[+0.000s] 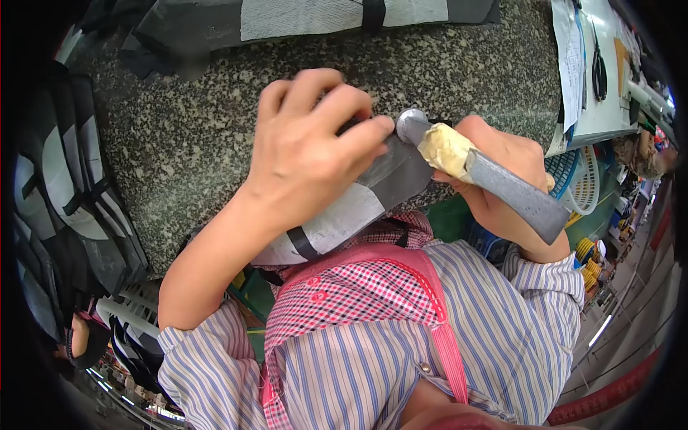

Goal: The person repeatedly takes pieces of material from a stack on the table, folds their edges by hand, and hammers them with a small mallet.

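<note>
Lying partly under L hand (308,154): gry/blk pc (344,213), nr hammer (494,179).

The hammer (519,193) is dark grey, silvery at its striking end, with pale yellow wrapping (446,150). The workpiece (401,172) is dark grey with a pale grey panel and a black strip (303,244). The slab (193,122) is speckled black, grey and cream. The stack (64,165) mixes black, dark grey and pale grey. The apron (358,287) is checked pink, black and white, with a plain pink strap (450,365); the shirt (344,380) has blue and tan stripes on white. The scissors (599,75) are black, the paper (568,64) white.
</note>
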Tool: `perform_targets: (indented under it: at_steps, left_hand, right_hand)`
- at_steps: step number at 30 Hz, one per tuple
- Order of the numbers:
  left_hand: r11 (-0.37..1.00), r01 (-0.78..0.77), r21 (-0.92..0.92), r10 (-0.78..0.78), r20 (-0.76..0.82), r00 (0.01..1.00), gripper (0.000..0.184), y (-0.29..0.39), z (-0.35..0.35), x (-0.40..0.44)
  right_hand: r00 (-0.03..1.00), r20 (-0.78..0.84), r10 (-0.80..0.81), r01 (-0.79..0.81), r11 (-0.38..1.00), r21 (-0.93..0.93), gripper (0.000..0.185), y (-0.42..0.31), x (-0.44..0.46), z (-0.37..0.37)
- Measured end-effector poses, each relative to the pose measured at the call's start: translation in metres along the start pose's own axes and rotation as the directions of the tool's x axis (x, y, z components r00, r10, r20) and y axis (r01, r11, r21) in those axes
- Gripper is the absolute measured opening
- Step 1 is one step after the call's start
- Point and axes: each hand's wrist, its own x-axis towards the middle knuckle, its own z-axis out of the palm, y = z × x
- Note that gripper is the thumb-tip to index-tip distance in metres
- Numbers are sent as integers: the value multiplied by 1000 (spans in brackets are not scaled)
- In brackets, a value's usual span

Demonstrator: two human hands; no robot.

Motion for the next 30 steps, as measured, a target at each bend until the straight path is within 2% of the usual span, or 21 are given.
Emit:
perform_targets:
  at_steps: [3, 8, 11, 14, 15, 16, 19, 21, 23, 24, 27, 29, 30]
  left_hand:
    - [987, 61, -149, -66, -29, 997, 28, -7, 1, -9]
    - [998, 4, -67, -3, 22, 1000, 25, -3, -2, -8]
    - [999, -33, -21, 33, 18, 999, 27, -2, -1, -9]
    - [998, -51, 33, 51, 11, 999, 27, 0, 1, -11]
    - [997, -52, 52, 51, 11, 999, 26, 1, 0, -11]
    - [996, -56, 67, 55, 15, 998, 26, 3, -1, -11]
    - [995, -48, 89, 46, 30, 999, 24, 7, -1, -11]
    - [995, -39, 93, 35, 44, 998, 26, 9, -2, -12]
    - [999, 41, 23, -41, -1, 999, 29, 5, -4, -14]
    - [996, 85, -9, -85, -28, 996, 30, 4, -4, -14]
    - [998, 69, -1, -69, -29, 997, 35, 8, -4, -16]
    - [998, 25, 49, -24, -22, 999, 26, 13, -3, -15]
    - [998, 14, 64, -12, -28, 1000, 20, 19, 2, -15]
  right_hand:
    - [1000, 7, 8, -8, 999, -48, 26, 0, -5, 3]
    - [999, -28, -30, 30, 999, -10, 24, -1, 0, 0]
    - [972, -203, -116, 104, 992, -68, 28, 3, -1, -4]
    - [980, -181, -84, 88, 996, 16, 34, -2, -7, 2]
    - [992, -51, -113, 108, 991, -84, 34, -1, -4, 4]
    - [998, -13, -56, 55, 997, -46, 35, 3, -3, 7]
    - [970, -216, -114, 109, 993, -35, 34, 4, -4, 2]
    - [982, -141, -122, 113, 991, -73, 34, 1, -8, 10]
    - [997, -37, -61, 59, 997, -53, 30, 0, -5, 14]
    - [996, -52, -67, 66, 997, -28, 30, 2, -4, 15]
    - [995, -76, -62, 63, 998, 3, 29, 5, -5, 17]
    - [996, -63, -62, 59, 997, -48, 30, 2, -1, 11]
    - [987, -113, -117, 108, 991, -85, 34, 4, 0, 9]
